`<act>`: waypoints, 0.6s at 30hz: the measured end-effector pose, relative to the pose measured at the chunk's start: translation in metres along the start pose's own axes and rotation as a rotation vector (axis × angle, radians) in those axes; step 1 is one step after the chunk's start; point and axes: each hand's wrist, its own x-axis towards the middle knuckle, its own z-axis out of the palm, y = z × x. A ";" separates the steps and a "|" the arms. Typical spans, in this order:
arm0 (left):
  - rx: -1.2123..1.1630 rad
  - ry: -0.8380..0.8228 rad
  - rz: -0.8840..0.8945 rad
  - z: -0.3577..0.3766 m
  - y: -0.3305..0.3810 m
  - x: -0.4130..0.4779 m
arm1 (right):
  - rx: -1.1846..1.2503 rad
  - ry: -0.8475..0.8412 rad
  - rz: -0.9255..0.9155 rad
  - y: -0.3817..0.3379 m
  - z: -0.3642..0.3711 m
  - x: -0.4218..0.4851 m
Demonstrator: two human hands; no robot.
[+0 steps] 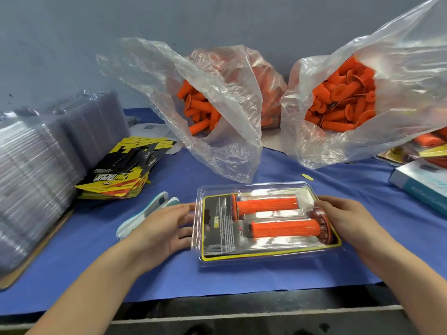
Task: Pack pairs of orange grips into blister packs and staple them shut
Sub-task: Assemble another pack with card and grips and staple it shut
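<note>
A clear blister pack (268, 250) lies flat on the blue cloth in front of me, with a black and yellow card inside it. Two orange grips sit in it side by side: the upper grip (267, 204) and the lower grip (285, 228). My left hand (164, 228) lies at the pack's left edge, fingers straight and touching it. My right hand (348, 218) rests on the pack's right end, fingertips on the plastic near the grips' flanges. A white and teal stapler (145, 213) lies just left of my left hand.
Two clear bags of loose orange grips stand at the back, one in the middle (205, 110) and one at the right (346, 105). A stack of printed cards (121, 175) and a tall pile of empty blister shells (36, 170) are at left. A box (420, 182) sits at the right edge.
</note>
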 end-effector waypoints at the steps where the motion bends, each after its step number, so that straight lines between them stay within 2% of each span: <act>1: -0.022 -0.025 -0.014 -0.001 0.000 0.000 | 0.007 0.006 0.001 0.000 0.000 0.000; 5: 0.090 -0.119 0.026 -0.004 -0.006 0.004 | 0.035 0.019 -0.023 0.000 -0.001 -0.002; 7: 0.151 -0.116 0.052 -0.004 -0.008 0.005 | 0.072 0.012 -0.029 -0.001 -0.001 -0.004; 13: 0.500 0.180 0.118 0.008 -0.011 0.012 | 0.096 -0.007 -0.071 -0.002 0.003 -0.009; 18: 0.532 0.181 0.122 0.009 -0.009 0.010 | 0.107 -0.032 -0.113 -0.003 0.003 -0.012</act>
